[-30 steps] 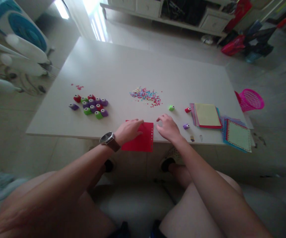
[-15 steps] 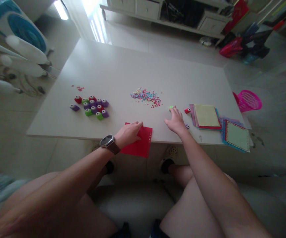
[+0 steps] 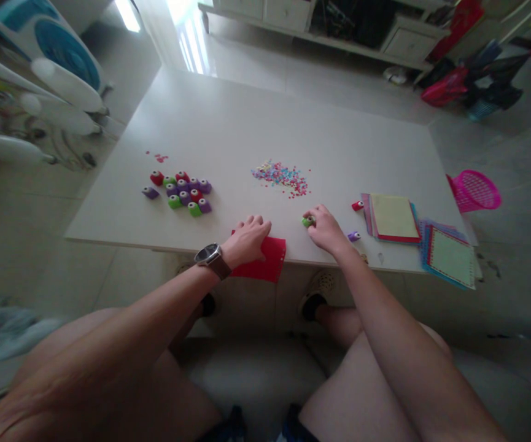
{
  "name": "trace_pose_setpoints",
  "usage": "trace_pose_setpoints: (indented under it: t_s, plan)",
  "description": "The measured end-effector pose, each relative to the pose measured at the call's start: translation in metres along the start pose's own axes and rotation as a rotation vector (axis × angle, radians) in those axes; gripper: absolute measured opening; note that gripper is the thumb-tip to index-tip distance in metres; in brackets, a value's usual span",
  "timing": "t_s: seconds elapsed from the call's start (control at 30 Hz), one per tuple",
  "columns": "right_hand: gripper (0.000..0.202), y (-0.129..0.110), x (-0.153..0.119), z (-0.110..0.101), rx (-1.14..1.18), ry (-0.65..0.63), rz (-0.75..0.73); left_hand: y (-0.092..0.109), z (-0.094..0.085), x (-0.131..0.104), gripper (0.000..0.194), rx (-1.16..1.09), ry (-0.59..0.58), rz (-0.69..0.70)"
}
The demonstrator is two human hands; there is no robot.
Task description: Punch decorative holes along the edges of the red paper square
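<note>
Red paper lies over the surface's near edge — the left hand, spread flat, seems to steady it. The right hand pinches the green punch just beside — perhaps for easy alignment.

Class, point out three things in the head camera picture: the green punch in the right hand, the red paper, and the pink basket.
Green punch (image 3: 307, 221): head view, its body.
Red paper (image 3: 272, 250): head view, its upper right part.
Pink basket (image 3: 477, 191): head view, its meshed side.
</note>
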State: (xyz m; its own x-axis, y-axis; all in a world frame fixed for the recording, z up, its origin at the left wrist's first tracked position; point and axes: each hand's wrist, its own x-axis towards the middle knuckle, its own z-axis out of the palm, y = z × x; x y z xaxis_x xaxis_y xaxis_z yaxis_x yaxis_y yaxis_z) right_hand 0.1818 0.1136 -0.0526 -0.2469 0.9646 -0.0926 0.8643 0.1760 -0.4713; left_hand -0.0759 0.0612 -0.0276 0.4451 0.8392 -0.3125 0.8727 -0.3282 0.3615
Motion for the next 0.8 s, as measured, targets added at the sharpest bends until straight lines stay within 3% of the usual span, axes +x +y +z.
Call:
trace_pose_setpoints:
  t_s: [0.4, 0.5, 0.6, 0.8]
  plan:
    - [0.039, -0.009, -0.008, -0.014, -0.095, -0.133, -0.088, -0.011, 0.007, 0.009, 0.071, -0.202, -0.059, 0.001]
    - [0.043, -0.014, -0.01, -0.018, -0.112, -0.172, -0.085, -0.009, 0.003, 0.013, 0.051, -0.208, -0.055, -0.035]
    - [0.031, -0.021, -0.013, -0.023, -0.135, -0.19, -0.059, -0.004, -0.002, 0.017, 0.022, -0.197, -0.07, -0.084]
    - [0.018, -0.032, -0.015, -0.023, -0.06, -0.178, -0.058, 0.001, -0.006, 0.019, 0.026, -0.13, -0.06, -0.169]
